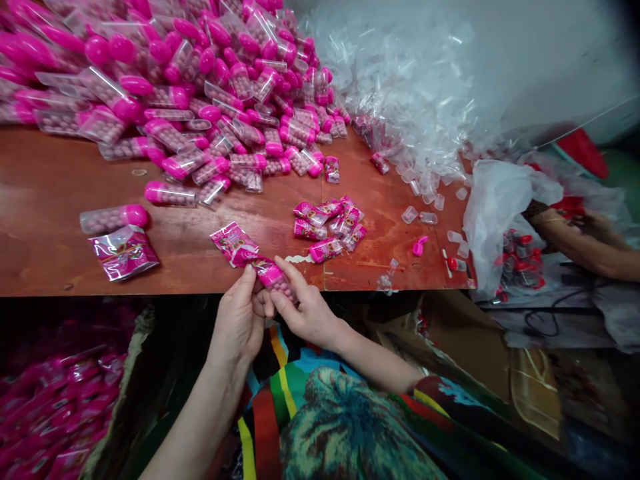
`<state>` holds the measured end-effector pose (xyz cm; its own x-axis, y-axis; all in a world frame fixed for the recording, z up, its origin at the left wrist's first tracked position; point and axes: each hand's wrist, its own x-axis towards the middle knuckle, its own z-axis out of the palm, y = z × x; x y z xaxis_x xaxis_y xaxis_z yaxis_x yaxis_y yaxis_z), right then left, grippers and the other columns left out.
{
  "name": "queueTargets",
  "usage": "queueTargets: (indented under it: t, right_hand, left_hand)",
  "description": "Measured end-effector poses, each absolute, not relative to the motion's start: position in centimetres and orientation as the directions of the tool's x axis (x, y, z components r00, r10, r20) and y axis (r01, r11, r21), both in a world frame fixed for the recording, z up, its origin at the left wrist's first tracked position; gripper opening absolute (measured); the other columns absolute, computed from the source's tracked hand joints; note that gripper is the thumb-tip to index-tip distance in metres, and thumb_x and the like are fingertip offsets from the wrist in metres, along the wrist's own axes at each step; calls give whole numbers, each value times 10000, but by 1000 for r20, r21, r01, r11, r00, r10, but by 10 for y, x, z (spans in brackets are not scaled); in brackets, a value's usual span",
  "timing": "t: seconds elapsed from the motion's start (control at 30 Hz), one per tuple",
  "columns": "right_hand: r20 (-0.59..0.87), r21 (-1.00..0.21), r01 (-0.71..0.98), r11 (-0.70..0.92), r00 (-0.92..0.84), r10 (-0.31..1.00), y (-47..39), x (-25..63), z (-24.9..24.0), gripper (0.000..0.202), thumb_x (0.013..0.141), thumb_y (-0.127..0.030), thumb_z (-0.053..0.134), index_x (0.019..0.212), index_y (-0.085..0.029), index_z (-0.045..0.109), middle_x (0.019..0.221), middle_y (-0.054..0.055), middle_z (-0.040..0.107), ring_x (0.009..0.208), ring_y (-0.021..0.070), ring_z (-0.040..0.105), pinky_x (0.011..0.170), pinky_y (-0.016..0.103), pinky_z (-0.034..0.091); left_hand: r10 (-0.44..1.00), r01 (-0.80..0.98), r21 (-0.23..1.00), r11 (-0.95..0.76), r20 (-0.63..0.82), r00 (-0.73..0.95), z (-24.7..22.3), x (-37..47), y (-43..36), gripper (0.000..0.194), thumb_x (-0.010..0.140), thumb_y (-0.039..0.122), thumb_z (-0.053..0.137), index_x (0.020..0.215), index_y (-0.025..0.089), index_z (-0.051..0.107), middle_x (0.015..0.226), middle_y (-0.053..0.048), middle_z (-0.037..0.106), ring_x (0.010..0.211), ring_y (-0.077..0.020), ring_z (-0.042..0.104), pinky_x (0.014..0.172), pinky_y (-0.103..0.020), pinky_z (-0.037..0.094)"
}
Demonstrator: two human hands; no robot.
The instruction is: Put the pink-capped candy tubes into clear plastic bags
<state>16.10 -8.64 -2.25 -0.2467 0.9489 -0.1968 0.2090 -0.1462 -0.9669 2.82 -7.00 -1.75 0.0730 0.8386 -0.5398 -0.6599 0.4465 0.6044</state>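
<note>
Just over the table's front edge, my left hand (pixel 239 317) and my right hand (pixel 307 310) come together on a clear tube of small pink balls (pixel 283 288). A pink printed wrapper (pixel 256 261) lies against its upper end, pinched by my left thumb and fingers. My right fingers close round the tube's side. Close by is a flat pink printed sachet (pixel 233 241), touching or overlapping the wrapper; I cannot tell which. To the left, a pink-capped tube (pixel 114 219) lies behind another printed sachet (pixel 123 253).
A big heap of pink-capped tubes (pixel 220 100) covers the back left. Several small wrapped tubes (pixel 330 227) lie right of my hands. Behind them rises a pile of clear empty containers (pixel 400 87). Another person's arm (pixel 585 243) reaches by a white plastic bag (pixel 493 207). Pink packets (pixel 65 400) fill a container below left.
</note>
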Motion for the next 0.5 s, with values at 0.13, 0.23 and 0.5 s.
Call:
queueTargets:
  t: [0.13,0.23,0.5]
  right_hand:
    - [-137,-962,266,-63,-272,952,-88,162,-28,577,992,-347,519,1530,-283,318,853,-1,632,672,133,594,671,299,524]
    - [-128,-951,306,-45,-255,958,-88,163,-28,576,990,-373,519,1516,-265,310,924,28,657,729,154,639,713,326,552]
    - [-173,-969,230,-93,-359,917,-76,167,-18,648,969,-366,545,1534,-228,261,850,16,596,668,136,585,658,297,529]
  left_hand:
    - [827,-654,572,495,-541,153,-17,28,-71,328,792,434,781,766,142,633,472,33,554,389,-66,445,453,-178,396]
    - [792,-634,538,556,-574,207,-17,30,-72,332,777,408,800,711,157,593,403,54,483,378,-63,404,444,-169,364]
    - [770,-605,508,613,-556,313,-17,24,-71,317,814,401,766,708,142,619,384,75,404,343,-42,294,392,-171,245]
